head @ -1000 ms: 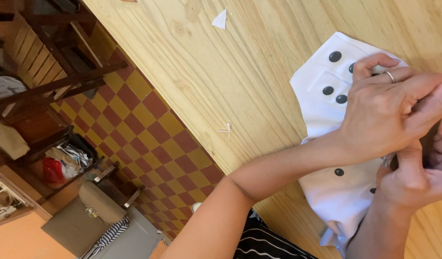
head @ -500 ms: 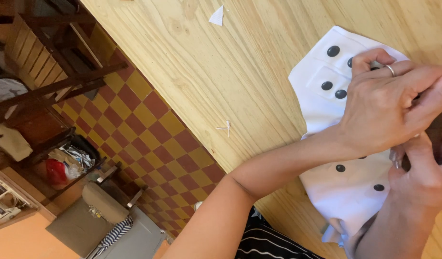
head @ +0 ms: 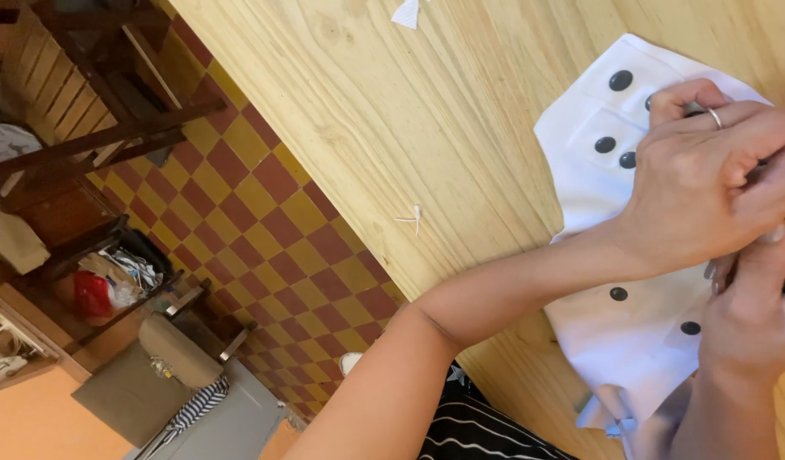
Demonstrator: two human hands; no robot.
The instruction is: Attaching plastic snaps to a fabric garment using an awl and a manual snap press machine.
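From my feed the biggest thing is the wooden table [head: 426,119], pale pine with long grain lines and knots; its far side is cut off by the frame's top and right edges. Beside it lies the checkered floor [head: 264,213], red and yellow tiles, partly hidden under dark wooden furniture [head: 94,128] whose shape I can't fully make out. A padded stool [head: 179,349] stands lower left, with a striped cloth just beside it.

On the table near its edge lies the white garment [head: 631,341], smooth cotton-like fabric with round black buttons [head: 619,80] and stitched rectangular patches. Its middle is hidden under my hands, and its right part runs out of frame.

My left hand [head: 707,187] rests on the garment, fingers curled together and pinched on something at the right edge of the view that I can't identify; a thin ring [head: 715,117] sits on one finger. My right hand [head: 750,324] lies just below, thumb raised against the left hand, but its fingers are cut off, so I cannot tell their grip.

A small white thread scrap [head: 412,219] lies alone on the bare wood.
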